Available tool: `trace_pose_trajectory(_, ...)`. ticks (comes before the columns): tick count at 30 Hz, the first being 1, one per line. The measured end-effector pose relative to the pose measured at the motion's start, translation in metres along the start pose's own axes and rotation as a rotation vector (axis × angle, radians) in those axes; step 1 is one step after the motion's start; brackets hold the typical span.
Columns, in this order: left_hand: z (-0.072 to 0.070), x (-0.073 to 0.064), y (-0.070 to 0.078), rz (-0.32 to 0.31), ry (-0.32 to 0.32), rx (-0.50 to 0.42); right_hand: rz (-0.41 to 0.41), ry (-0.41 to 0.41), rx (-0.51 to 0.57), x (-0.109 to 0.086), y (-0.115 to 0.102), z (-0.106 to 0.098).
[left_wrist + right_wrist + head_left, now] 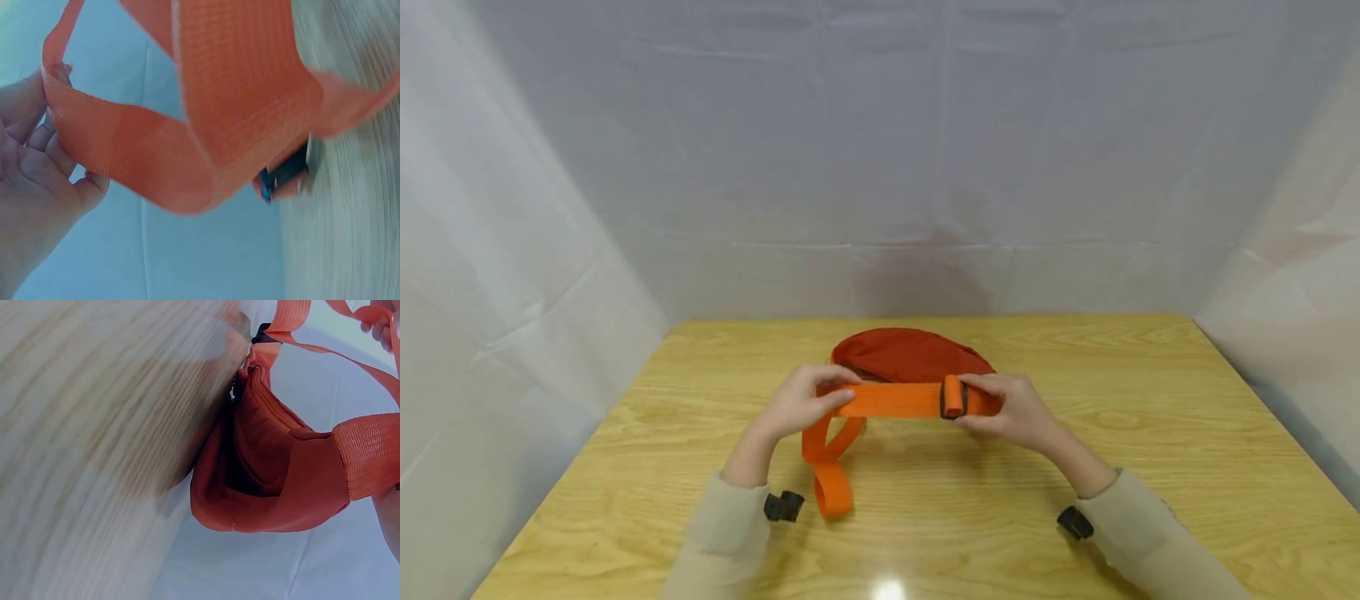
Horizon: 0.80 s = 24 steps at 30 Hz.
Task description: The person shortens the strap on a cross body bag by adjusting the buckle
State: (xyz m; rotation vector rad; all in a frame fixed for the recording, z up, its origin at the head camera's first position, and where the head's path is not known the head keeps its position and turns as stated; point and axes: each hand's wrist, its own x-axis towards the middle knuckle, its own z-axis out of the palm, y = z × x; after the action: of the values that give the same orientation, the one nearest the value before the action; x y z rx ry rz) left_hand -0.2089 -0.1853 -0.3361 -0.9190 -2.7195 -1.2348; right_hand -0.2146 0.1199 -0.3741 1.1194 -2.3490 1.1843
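A red waist bag with an orange webbing strap sits on the table. In the head view my left hand pinches the strap at its left, thumb in front and fingers partly behind. My right hand grips the strap at the other end, beside a black slider buckle with webbing looped through it. The stretch between the hands runs straight and level in front of the bag. Below the left hand a loose length hangs in loops. The right wrist view shows the bag's body with the zipper side creased inward.
The wood-grained table reaches to a pale grey sheet at the back, with more sheeting on both sides. Black wrist mounts sit at the cuffs of both light sleeves.
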Motion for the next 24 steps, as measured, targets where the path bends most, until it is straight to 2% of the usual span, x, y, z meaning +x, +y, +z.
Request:
trace_pose_trajectory(7, -0.017, -0.009, -0.01, -0.036, 0.014, 0.036, 0.009, -0.012, 0.007, -0.001, -0.001, -0.005)
trace_pose_trajectory(13, -0.018, -0.008, -0.01, -0.059, -0.002, 0.05, 0.017, -0.033, 0.011, -0.001, 0.0, -0.007)
trace_pose_trajectory(18, -0.013, -0.007, -0.01, -0.085, -0.022, 0.058, 0.095, -0.071, 0.056, 0.001, 0.001, -0.011)
trace_pose_trajectory(22, -0.01, -0.006, -0.009, -0.062, -0.037, 0.078, 0.196, -0.156, 0.157, 0.001, 0.005, -0.017)
trace_pose_trajectory(24, -0.008, -0.005, -0.007, -0.046, -0.049, 0.096, 0.206, -0.194, 0.192, 0.0, 0.008, -0.02)
